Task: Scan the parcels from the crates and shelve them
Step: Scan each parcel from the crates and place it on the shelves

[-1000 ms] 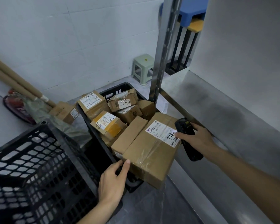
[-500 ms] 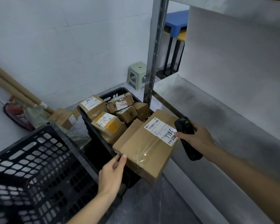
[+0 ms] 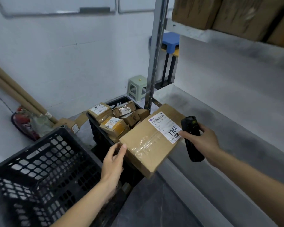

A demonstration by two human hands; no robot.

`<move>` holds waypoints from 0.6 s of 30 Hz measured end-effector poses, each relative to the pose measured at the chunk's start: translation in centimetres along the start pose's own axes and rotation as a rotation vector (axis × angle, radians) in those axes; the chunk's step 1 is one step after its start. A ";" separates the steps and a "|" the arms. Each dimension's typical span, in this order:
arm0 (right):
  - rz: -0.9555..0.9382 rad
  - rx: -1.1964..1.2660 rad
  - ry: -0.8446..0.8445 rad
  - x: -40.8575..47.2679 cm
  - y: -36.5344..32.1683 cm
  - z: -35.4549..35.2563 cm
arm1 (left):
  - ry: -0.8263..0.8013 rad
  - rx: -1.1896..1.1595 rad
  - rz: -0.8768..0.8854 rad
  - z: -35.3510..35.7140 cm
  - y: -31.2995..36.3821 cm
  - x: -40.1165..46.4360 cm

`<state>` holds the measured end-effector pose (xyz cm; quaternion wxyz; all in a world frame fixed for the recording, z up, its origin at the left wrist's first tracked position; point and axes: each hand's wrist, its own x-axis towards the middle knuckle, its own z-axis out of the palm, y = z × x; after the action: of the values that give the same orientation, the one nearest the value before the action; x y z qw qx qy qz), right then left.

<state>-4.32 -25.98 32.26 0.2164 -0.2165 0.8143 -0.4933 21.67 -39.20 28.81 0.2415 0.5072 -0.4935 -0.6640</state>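
Black perforated crate [image 3: 44,163] at 8 o'clock, interior mostly unseen. Left hand [image 3: 113,159] grips near corner of cardboard parcel [image 3: 151,140], thumb on top. Parcel at centre, tilted, above second black crate [image 3: 102,128] of small parcels [image 3: 112,124]; label [image 3: 166,126] reads 7786. Right hand [image 3: 200,138] at 3 o'clock grips black handheld scanner [image 3: 191,136], forefinger touching label edge. Grey metal shelf [image 3: 228,122] beyond.

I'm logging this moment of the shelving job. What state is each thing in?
Parcel 7786: lifted, tilted, label up.
Left hand: holds the parcel's near corner.
Right hand: grips the scanner, fingertip on the label.
Far crate: full of parcels.
Near crate: no parcels visible.
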 end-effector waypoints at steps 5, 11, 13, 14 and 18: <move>-0.030 0.029 0.068 -4.2 -3.9 -3.3 | -0.047 -0.059 0.057 -1.1 4.5 -3.6; -0.120 0.100 0.112 -9.8 -10.5 -9.1 | -0.138 0.030 0.206 -1.5 11.2 -9.0; -0.150 0.115 0.129 -11.7 -13.0 -11.2 | -0.192 0.078 0.254 -1.7 13.4 -11.2; -0.158 0.122 0.134 -12.6 -14.2 -12.2 | -0.216 0.102 0.281 -1.9 14.4 -12.2; -0.200 0.106 0.133 -16.2 -18.1 -16.2 | -0.300 0.246 0.392 -2.0 17.7 -16.3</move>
<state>2.22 -12.93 57.50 0.1229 -0.2519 0.7738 -0.5680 26.32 -33.69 51.80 0.2262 0.3233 -0.6894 -0.6075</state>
